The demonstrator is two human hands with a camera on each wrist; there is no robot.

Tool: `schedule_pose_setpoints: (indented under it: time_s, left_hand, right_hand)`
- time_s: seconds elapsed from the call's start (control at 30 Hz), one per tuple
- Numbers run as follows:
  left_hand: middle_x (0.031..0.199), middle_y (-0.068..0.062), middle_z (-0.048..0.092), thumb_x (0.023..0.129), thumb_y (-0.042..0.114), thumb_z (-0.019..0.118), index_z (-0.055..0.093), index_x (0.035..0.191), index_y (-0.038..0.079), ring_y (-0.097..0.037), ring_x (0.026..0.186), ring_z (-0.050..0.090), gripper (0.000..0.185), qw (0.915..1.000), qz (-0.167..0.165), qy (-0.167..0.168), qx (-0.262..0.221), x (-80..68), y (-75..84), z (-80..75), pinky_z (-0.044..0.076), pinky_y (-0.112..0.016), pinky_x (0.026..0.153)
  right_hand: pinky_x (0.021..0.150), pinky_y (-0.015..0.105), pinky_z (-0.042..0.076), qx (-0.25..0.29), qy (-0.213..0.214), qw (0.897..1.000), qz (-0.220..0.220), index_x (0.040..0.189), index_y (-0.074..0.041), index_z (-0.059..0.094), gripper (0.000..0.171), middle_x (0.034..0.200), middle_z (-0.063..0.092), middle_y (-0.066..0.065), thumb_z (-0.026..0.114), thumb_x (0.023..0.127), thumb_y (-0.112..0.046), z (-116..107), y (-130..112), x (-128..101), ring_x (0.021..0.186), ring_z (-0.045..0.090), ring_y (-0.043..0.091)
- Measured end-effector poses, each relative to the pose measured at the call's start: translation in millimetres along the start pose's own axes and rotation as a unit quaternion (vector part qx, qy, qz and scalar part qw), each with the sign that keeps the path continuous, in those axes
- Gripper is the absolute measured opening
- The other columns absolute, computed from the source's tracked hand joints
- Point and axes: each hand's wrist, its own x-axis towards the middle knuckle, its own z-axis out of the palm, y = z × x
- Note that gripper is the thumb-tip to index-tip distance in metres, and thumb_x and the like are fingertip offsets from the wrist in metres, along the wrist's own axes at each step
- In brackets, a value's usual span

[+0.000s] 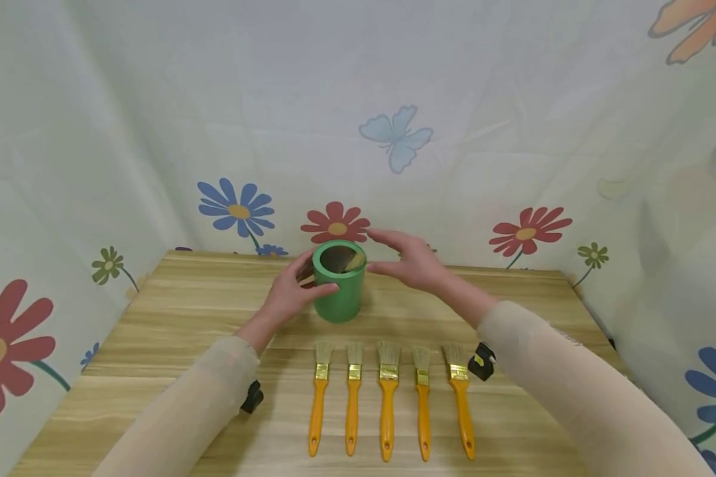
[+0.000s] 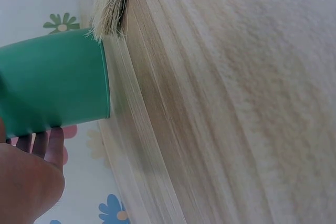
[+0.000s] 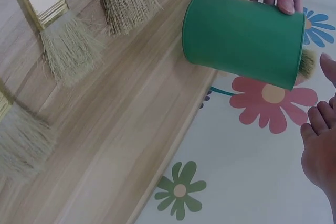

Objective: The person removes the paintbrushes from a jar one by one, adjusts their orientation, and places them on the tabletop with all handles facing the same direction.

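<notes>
A green can (image 1: 337,298) stands upright near the back of the wooden table. Inside its rim, on the right, show the pale bristles of a paintbrush (image 1: 355,262); its handle is hidden in the can. My left hand (image 1: 289,289) grips the can from the left, thumb across the front and fingers behind. To the right of the rim, my right hand (image 1: 417,264) is held with thumb and fingers spread apart, nothing between them. In the right wrist view, a gap shows between this hand (image 3: 321,148) and the can (image 3: 242,40).
Several paintbrushes with orange handles, among them a wide middle one (image 1: 388,397), lie in a row in front of the can, bristles pointing away from me. A flower-printed cloth (image 1: 310,132) hangs behind the wooden table (image 1: 185,318).
</notes>
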Motion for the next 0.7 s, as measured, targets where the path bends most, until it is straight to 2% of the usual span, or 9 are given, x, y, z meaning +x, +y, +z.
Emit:
schedule_pose_setpoints:
  time_s: [0.27,0.7]
  left_hand:
    - [0.162,-0.007,0.052,0.089,0.035,0.091,0.044,0.163,0.030,-0.038,0.149,0.048,0.088,1.0000,0.005,-0.003,-0.005,-0.3,0.7,0.1,0.045,-0.057,0.120]
    - [0.161,-0.004,0.053,0.087,0.040,0.091,0.044,0.163,0.032,-0.036,0.147,0.050,0.090,1.0000,-0.003,0.001,-0.005,-0.1,0.3,0.1,0.049,-0.053,0.117]
  right_hand:
    - [0.122,0.053,0.043,-0.002,-0.012,1.000,-0.009,0.156,-0.012,0.057,0.063,0.156,0.059,0.009,0.081,0.098,-0.023,13.3,0.5,6.0,0.148,0.051,0.032]
    - [0.114,0.051,0.052,-0.014,-0.003,0.999,-0.037,0.137,-0.009,0.074,0.038,0.134,0.074,0.008,0.078,0.101,-0.019,23.6,-2.2,15.0,0.132,0.065,0.029]
